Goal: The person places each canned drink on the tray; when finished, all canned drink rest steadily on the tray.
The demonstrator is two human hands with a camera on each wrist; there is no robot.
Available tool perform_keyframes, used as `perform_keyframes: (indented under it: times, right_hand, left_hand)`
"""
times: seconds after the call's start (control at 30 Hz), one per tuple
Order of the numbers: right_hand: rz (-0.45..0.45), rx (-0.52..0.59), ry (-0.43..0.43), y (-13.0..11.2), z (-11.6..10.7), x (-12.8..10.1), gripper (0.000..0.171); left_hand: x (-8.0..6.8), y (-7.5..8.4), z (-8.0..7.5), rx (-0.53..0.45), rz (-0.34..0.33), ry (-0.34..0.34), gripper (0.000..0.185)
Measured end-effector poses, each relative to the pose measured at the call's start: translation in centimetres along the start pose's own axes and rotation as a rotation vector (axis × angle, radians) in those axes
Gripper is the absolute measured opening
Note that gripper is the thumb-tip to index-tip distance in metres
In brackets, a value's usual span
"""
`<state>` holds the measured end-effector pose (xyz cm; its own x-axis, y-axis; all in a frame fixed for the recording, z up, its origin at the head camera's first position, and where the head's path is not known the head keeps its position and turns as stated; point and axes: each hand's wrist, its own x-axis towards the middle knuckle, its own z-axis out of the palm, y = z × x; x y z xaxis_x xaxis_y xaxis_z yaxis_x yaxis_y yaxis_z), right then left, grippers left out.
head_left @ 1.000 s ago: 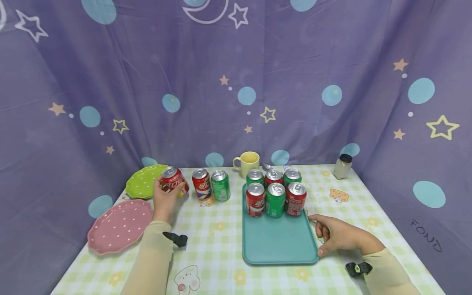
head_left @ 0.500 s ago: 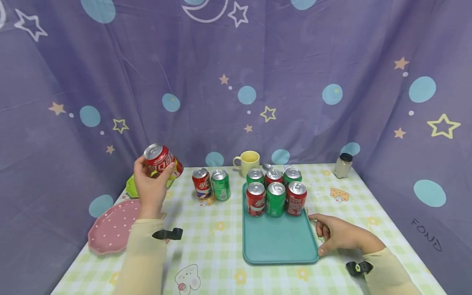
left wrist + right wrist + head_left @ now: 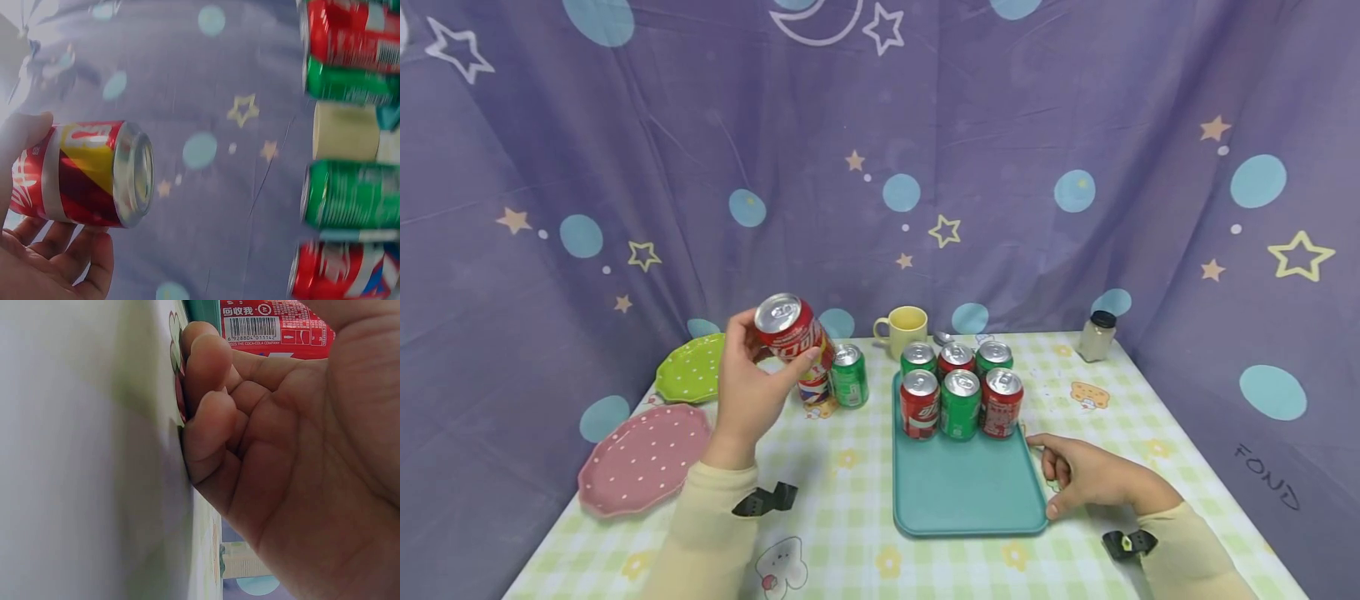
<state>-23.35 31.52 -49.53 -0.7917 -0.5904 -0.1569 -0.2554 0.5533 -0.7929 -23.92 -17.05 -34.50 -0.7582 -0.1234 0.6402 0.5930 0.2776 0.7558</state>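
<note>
My left hand (image 3: 748, 404) grips a red soda can (image 3: 792, 335) round its sides, raised over the table and tilted. In the left wrist view the held can (image 3: 78, 178) lies sideways, thumb on one side and fingers on the other. Behind it stand a partly hidden red can (image 3: 814, 393) and a green can (image 3: 850, 379). My right hand (image 3: 1093, 477) rests on the cloth, its index finger and thumb spread against the right edge of a teal tray (image 3: 966, 492). Its other fingers curl loosely. Several red and green cans (image 3: 961, 408) stand in rows on the tray's back half.
A pink dotted plate (image 3: 640, 462) and a green dotted plate (image 3: 688, 371) lie at the left. At the back are a yellow mug (image 3: 907, 329) and a spoon (image 3: 943, 338). A black-lidded jar (image 3: 1097, 337) stands back right, before the purple curtain (image 3: 1030, 125).
My left hand lifted the red can from beside the green plate, first up and leftward, then to the right in front of the two standing cans. The right hand has stayed at the tray.
</note>
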Motion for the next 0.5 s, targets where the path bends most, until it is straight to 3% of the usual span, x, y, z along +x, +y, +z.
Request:
perform_keyframes:
  times: [0.17,0.5]
  right_hand:
    - [0.004,0.003,0.001,0.2,0.0,0.0,0.106]
    - [0.002,-0.008,0.002,0.3,0.0,0.1,0.107]
  left_hand:
    - [-1.5,0.4,2.8,-0.001,-0.03,-0.131,0.069]
    - [-5.1,-0.6,9.1,0.0,-0.076,-0.366,0.07]
